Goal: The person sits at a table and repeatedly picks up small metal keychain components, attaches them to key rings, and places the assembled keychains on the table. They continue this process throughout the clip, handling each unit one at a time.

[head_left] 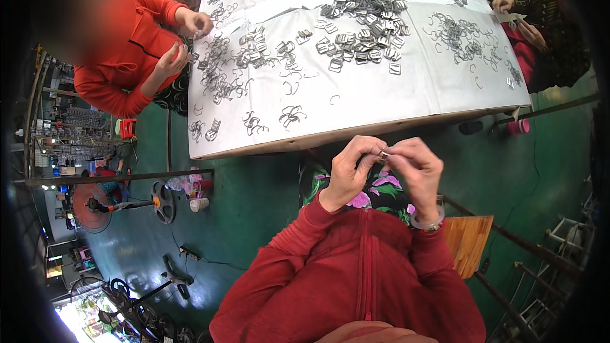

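My left hand [351, 173] and my right hand [416, 171] meet just off the table's near edge, above my lap. Between their pinched fingertips is a small, thin metal piece [385, 153], pale and shiny. Both hands are closed on it; the fingers hide most of its shape. On the white-covered table [381, 98] in front of me lie a heap of flat metal buckles [362, 44] and loose curved wire pieces [291, 116]. The nearest of these lie beyond my left hand, on the near left part of the table.
A person in an orange-red top [130, 51] works at the table's left side. At the right, another person's hands [521, 25] hold a small piece. More wire pieces [460, 38] are heaped there. A fan [92, 206] stands at left; a wooden seat [467, 244] is by my right arm.
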`<act>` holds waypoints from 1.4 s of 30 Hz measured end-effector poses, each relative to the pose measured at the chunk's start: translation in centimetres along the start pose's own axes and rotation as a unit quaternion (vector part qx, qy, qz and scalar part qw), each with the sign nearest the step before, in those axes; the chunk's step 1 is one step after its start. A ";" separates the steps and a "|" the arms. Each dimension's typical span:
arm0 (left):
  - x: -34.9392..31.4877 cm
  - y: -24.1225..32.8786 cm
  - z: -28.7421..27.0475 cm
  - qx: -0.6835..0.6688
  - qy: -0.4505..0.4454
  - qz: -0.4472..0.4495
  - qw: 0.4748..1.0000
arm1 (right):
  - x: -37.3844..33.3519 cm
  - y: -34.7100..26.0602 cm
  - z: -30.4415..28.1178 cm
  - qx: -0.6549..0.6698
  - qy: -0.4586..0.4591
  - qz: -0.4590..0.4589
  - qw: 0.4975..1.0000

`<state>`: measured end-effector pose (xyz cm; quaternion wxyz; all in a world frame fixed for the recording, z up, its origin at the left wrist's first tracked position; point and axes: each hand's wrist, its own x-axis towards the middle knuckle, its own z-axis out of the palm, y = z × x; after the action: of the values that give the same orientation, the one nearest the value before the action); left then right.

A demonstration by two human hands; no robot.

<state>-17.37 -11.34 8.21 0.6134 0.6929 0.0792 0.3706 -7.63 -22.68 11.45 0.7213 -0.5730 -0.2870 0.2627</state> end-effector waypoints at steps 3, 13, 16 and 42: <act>0.1 0.0 -0.2 -0.054 0.015 0.021 0.998 | 3.3 -0.7 -3.0 -0.029 0.107 0.034 0.993; -1.1 1.3 -0.6 -0.019 0.053 0.002 0.998 | 18.5 14.1 -4.6 -0.613 0.115 -0.028 0.781; -1.4 0.8 -0.8 -0.022 0.054 -0.001 0.998 | 18.5 14.5 -4.0 -0.507 0.098 -0.062 0.854; -1.3 -1.3 -3.3 0.167 -0.008 0.024 0.986 | 1.9 0.9 2.3 0.033 0.006 0.069 0.997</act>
<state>-19.88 -9.18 6.37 0.4805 0.7902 0.1186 0.3613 -7.99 -19.60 11.20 0.7217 -0.5687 -0.2340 0.3178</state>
